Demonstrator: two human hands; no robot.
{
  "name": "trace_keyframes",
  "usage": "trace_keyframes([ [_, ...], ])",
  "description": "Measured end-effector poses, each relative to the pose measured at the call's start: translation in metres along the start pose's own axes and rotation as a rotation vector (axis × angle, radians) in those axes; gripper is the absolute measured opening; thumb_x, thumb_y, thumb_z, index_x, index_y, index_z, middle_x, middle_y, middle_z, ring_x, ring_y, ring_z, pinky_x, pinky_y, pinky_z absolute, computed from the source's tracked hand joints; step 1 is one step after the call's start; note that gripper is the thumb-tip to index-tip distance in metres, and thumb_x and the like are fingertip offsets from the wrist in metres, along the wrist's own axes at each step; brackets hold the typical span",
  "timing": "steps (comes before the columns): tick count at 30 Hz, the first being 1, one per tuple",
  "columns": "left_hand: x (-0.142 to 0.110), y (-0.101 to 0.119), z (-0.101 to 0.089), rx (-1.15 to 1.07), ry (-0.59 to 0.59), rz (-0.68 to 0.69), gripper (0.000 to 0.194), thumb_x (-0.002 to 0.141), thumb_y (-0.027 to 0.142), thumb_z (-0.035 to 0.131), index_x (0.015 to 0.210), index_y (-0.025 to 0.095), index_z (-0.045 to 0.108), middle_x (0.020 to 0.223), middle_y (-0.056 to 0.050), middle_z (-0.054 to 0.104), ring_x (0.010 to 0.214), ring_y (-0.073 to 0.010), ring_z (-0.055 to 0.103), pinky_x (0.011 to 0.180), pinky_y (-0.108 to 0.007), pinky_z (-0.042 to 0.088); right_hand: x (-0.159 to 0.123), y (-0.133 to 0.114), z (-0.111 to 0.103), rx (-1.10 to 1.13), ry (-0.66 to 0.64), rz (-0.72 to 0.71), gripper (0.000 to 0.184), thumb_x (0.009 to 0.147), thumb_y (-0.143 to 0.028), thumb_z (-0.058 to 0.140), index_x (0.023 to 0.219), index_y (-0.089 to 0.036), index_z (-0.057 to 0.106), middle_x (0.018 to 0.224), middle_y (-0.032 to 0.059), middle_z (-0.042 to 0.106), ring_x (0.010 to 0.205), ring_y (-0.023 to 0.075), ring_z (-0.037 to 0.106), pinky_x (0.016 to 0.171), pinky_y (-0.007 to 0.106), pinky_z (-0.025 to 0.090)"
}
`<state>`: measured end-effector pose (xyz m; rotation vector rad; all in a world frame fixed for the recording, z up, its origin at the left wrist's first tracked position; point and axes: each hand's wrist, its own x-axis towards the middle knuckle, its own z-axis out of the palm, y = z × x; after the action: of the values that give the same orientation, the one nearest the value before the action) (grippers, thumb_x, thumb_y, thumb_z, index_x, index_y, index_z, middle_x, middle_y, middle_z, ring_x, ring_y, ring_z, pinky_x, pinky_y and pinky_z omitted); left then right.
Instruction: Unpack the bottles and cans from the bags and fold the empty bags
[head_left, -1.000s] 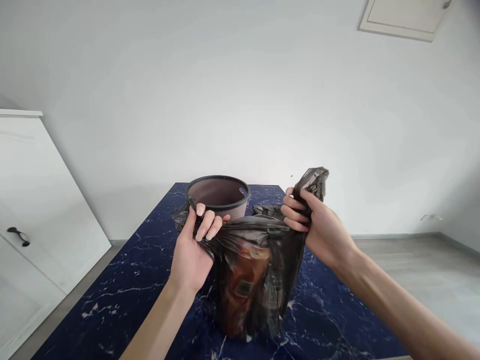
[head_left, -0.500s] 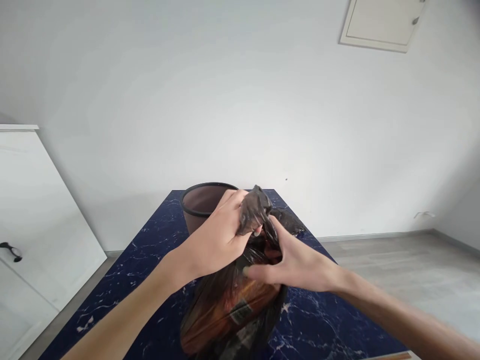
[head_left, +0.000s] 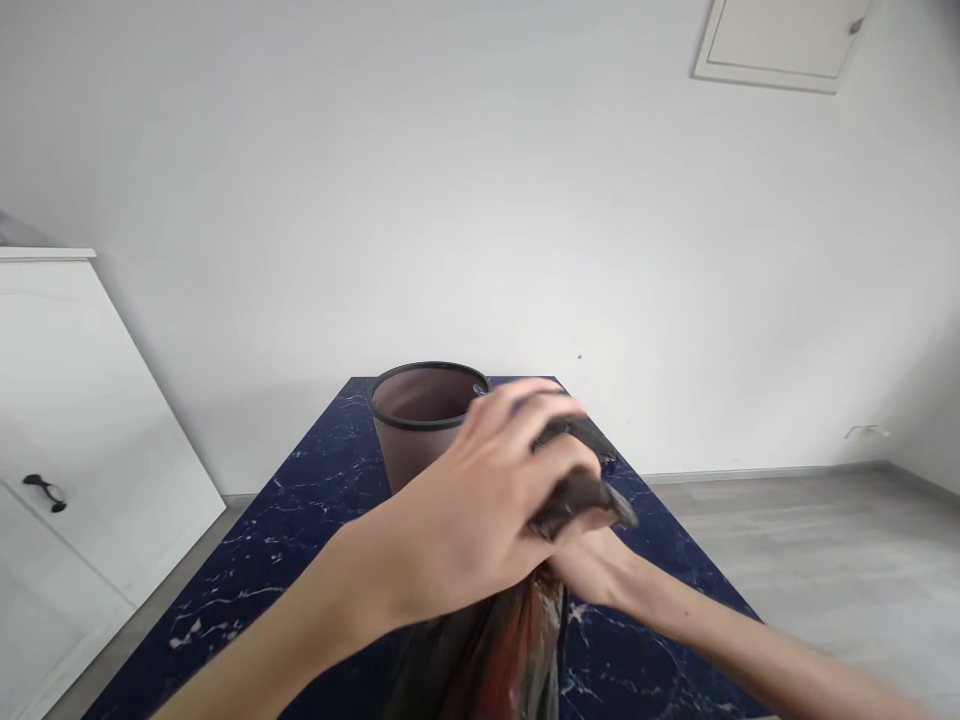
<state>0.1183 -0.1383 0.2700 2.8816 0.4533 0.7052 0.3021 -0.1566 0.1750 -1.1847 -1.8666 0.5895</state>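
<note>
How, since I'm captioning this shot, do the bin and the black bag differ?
The bin has smooth, opaque, brownish walls; the black bag is wrinkled and lets reddish colour show through. The bin's round mouth stands open; the bag's upper part is bunched in the left hand. The bin stands farther off; the bag is nearer. Both are partly hidden by the left hand.

Probably a room in a home: blue marbled table point(head_left: 285, 530), household bin point(head_left: 409, 455) near its far left corner, white cupboard point(head_left: 97, 400) off its left edge, wood-look floor point(head_left: 795, 530) past its right edge, plain pale wall point(head_left: 360, 200) behind its far edge
</note>
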Motion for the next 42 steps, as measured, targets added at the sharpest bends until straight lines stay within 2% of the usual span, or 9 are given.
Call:
trace_keyframes([
  [4, -0.055, 0.002, 0.040, -0.155, 0.552, -0.339, 0.083, 0.083, 0.038, 0.088, 0.152, 0.035, 0.042, 0.152, -0.013, 0.049, 0.145, -0.0399, 0.046, 0.122, -0.059, 0.044, 0.015, -0.032, -0.003, 0.309, -0.056, 0.215, 0.056, 0.109, -0.051, 0.028, 0.096, -0.023, 0.075, 0.090, 0.0051, 0.073, 0.090, 0.0241, 0.068, 0.087, 0.036, 0.057],
  [6, -0.070, 0.003, 0.062, -0.254, 0.599, -0.458, 0.087, 0.076, 0.040, 0.093, 0.147, 0.034, 0.043, 0.148, -0.014, 0.049, 0.136, -0.0397, 0.053, 0.112, -0.055, 0.050, 0.020, -0.046, -0.008, 0.442, -0.088, 0.348, 0.062, 0.110, -0.054, 0.026, 0.095, -0.023, 0.078, 0.087, 0.0052, 0.074, 0.086, 0.0240, 0.069, 0.083, 0.035, 0.056],
  [9, -0.068, 0.003, 0.078, -0.398, 0.564, -0.614, 0.085, 0.074, 0.044, 0.095, 0.141, 0.031, 0.044, 0.139, -0.015, 0.055, 0.133, -0.0406, 0.056, 0.105, -0.054, 0.051, 0.023, -0.057, -0.011, 0.450, -0.076, 0.355, 0.061, 0.110, -0.062, 0.035, 0.092, -0.024, 0.079, 0.087, 0.0049, 0.074, 0.085, 0.0237, 0.068, 0.083, 0.035, 0.055],
  [16, -0.036, -0.007, 0.063, -0.646, 0.398, -0.688, 0.043, 0.088, 0.030, 0.080, 0.121, 0.026, 0.053, 0.118, -0.010, 0.071, 0.113, -0.0315, 0.068, 0.090, -0.039, 0.055, 0.022, -0.058, -0.023, 0.450, -0.148, 0.280, 0.056, 0.099, -0.077, 0.056, 0.091, -0.024, 0.070, 0.092, 0.0039, 0.069, 0.086, 0.0215, 0.065, 0.081, 0.033, 0.056],
  [19, -0.036, -0.020, 0.060, -0.696, 0.298, -0.584, 0.007, 0.094, 0.024, 0.069, 0.095, 0.024, 0.061, 0.098, -0.004, 0.072, 0.099, -0.0256, 0.068, 0.088, -0.036, 0.053, 0.021, -0.052, -0.037, 0.388, -0.251, 0.202, 0.049, 0.105, -0.069, 0.054, 0.088, -0.024, 0.061, 0.088, 0.0008, 0.062, 0.084, 0.0184, 0.062, 0.078, 0.031, 0.055],
  [25, -0.040, -0.044, 0.060, -0.822, 0.193, -0.509, 0.014, 0.101, 0.028, 0.061, 0.091, 0.022, 0.067, 0.090, -0.003, 0.071, 0.083, -0.0207, 0.067, 0.081, -0.033, 0.051, 0.013, -0.039, -0.060, -0.019, -0.392, -0.090, 0.027, 0.115, -0.044, 0.047, 0.107, -0.026, 0.065, 0.115, 0.0053, 0.070, 0.101, 0.0193, 0.065, 0.088, 0.033, 0.054],
  [30, -0.045, -0.049, 0.063, -0.712, 0.245, -0.575, 0.009, 0.097, 0.023, 0.060, 0.088, 0.023, 0.059, 0.086, 0.001, 0.062, 0.080, -0.0175, 0.058, 0.074, -0.029, 0.044, 0.001, -0.021, -0.055, -0.464, -0.269, -0.402, 0.021, 0.110, -0.016, 0.054, 0.115, -0.027, 0.072, 0.106, 0.0033, 0.076, 0.095, 0.0204, 0.070, 0.088, 0.036, 0.055],
  [37, -0.055, -0.041, 0.071, -0.610, 0.384, -0.506, 0.001, 0.095, 0.024, 0.066, 0.095, 0.024, 0.067, 0.090, -0.002, 0.074, 0.085, -0.0213, 0.068, 0.077, -0.031, 0.047, 0.003, 0.004, -0.018, -0.844, 0.248, -0.591, 0.028, 0.103, -0.002, 0.052, 0.109, -0.021, 0.072, 0.101, 0.0064, 0.079, 0.087, 0.0227, 0.072, 0.088, 0.043, 0.057],
  [42, -0.060, -0.052, 0.075, -0.752, 0.524, -0.573, 0.034, 0.114, 0.048, 0.044, 0.132, 0.029, 0.066, 0.088, -0.001, 0.073, 0.087, -0.0207, 0.071, 0.081, -0.030, 0.053, 0.008, 0.009, 0.004, -0.869, 0.369, -0.646, 0.024, 0.103, 0.000, 0.053, 0.112, -0.017, 0.068, 0.102, 0.0090, 0.078, 0.085, 0.0213, 0.068, 0.087, 0.041, 0.055],
])
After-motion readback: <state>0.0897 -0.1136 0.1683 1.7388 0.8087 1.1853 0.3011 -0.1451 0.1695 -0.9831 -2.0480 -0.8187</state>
